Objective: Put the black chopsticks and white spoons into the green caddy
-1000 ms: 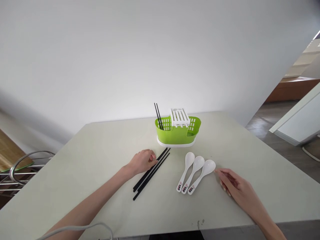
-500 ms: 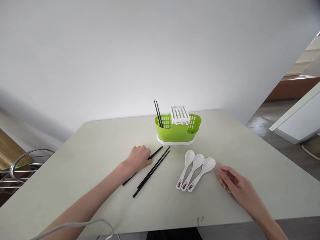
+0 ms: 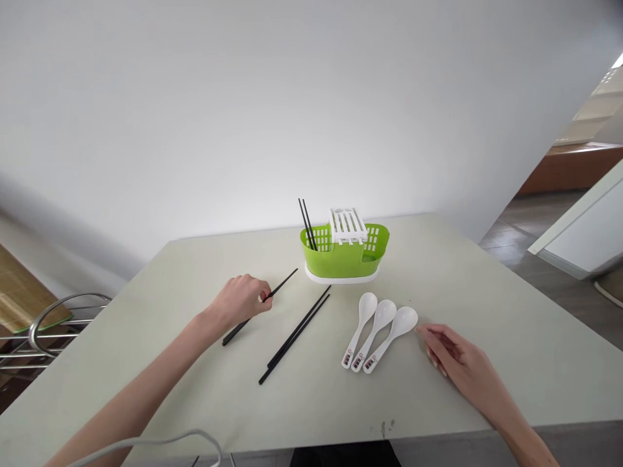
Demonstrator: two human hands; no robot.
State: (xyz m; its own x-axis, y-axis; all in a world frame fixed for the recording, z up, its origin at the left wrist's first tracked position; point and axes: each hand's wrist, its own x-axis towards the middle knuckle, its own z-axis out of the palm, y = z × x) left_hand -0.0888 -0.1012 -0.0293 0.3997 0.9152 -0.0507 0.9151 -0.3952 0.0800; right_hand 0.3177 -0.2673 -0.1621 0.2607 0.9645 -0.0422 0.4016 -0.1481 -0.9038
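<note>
between the pinched left fingers (image 3: 263, 287), a black chopstick (image 3: 235, 331), perhaps two, ends jutting out

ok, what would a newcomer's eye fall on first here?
Probably the bright green basket near the table's far edge, a white slotted rack across its top and two black chopsticks upright at its left end. Next, three white spoons fanned out in front, beside the right hand. Then the left hand, left of the basket, gripping at least one dark chopstick.
</note>
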